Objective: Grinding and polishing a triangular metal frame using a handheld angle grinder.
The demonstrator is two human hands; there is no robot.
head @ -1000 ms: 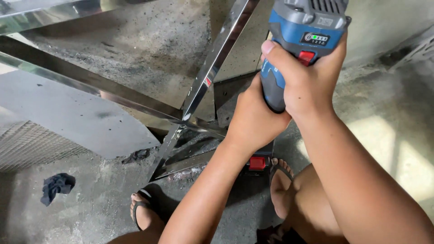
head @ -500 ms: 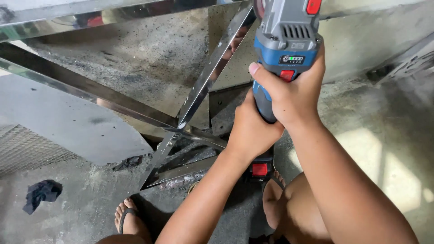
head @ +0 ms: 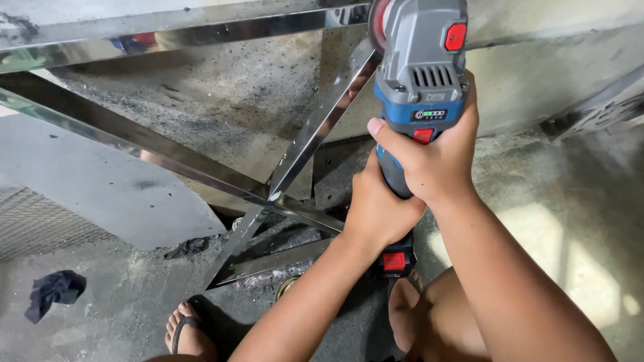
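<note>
Down by the concrete floor [head: 570,221], both of the person's hands are wrapped tight around a cordless grinder [head: 421,80], grey at the head and blue along the body, with red buttons. Their right hand [head: 436,157] grips the blue body just below the vents, fingers curled round the front and the thumb pressed near a small red switch. Their left hand [head: 379,208] closes around the handle lower down, just under the right one and touching it, right above the battery pack [head: 396,258] with its red catch. The grinder points away from the person, and its disc [head: 379,23] sits at the top of a shiny metal bar [head: 318,131] that slants down to the left; whether the disc actually touches the metal I cannot tell. That bar meets another polished bar [head: 127,134] at a joint [head: 272,196] lower down, and a third bar [head: 181,30] runs across the top. A dark rag [head: 55,289] lies on the floor well off to the left. Two feet in sandals show below, the left foot [head: 188,330] and the right foot [head: 402,315], either side of the left forearm.
</note>
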